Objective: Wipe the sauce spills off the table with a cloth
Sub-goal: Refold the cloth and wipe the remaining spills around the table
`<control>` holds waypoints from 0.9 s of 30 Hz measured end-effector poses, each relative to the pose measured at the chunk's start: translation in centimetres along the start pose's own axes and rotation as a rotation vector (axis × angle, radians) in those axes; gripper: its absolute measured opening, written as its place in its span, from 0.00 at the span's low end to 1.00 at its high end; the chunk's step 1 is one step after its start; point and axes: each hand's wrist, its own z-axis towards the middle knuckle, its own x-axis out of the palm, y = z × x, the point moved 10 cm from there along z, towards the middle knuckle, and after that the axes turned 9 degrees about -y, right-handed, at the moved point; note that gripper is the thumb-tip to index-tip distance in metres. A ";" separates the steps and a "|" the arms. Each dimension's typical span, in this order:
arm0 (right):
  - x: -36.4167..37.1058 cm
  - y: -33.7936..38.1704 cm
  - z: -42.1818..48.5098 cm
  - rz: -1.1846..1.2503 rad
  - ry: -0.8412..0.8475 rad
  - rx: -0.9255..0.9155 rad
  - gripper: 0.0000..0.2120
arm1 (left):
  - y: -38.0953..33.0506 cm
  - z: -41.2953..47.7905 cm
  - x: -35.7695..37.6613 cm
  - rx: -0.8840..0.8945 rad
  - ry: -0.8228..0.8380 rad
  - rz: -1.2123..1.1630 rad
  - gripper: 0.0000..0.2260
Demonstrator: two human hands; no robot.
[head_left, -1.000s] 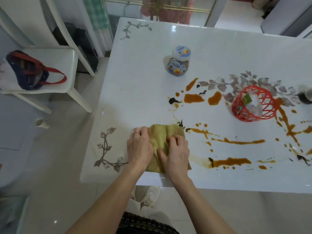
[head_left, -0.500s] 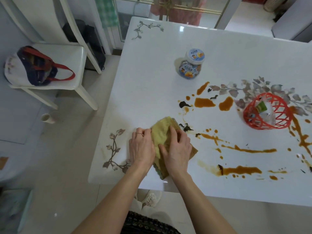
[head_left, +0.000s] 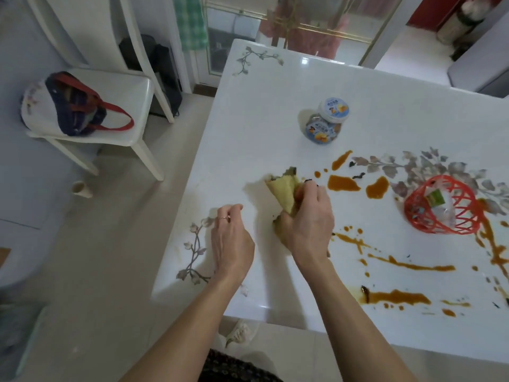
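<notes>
Flattened earlier under both hands, the crumpled, dark-tipped yellow-green cloth (head_left: 283, 188) is gripped by the right hand (head_left: 305, 216) on the glossy white table (head_left: 275, 119), the left hand (head_left: 231, 241) left empty, loosely curled.

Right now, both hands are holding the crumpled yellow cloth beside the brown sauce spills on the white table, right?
No, only the right hand grips the crumpled yellow cloth; the left hand is apart from it, as the head view shows.
</notes>
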 end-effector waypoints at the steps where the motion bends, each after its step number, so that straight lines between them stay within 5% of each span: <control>1: -0.4 1.4 0.4 -0.026 -0.040 -0.079 0.14 | 0.0 0.0 -0.1 -0.007 -0.009 -0.015 0.22; 4: 2.3 4.1 -1.5 -0.087 0.100 -0.255 0.17 | 0.2 0.3 -0.4 -0.043 -0.017 -0.037 0.21; 10: 7.1 2.3 -3.1 0.083 0.288 -0.168 0.19 | 1.9 0.9 -0.5 -0.056 0.016 0.052 0.22; 14: 11.0 3.1 -6.2 -0.112 0.425 -0.420 0.21 | 2.1 0.9 -0.4 -0.042 0.019 0.060 0.19; 20: 13.0 2.9 -5.3 -0.093 0.419 -0.365 0.24 | 3.0 1.1 -0.6 -0.069 0.036 0.037 0.20; 24: 12.1 3.7 -6.1 0.077 0.432 -0.504 0.25 | 2.6 1.6 -0.9 -0.048 0.034 0.014 0.21; 27: 14.0 4.4 -1.2 0.204 0.385 -0.312 0.21 | 2.5 1.9 -0.4 -0.016 0.051 0.077 0.23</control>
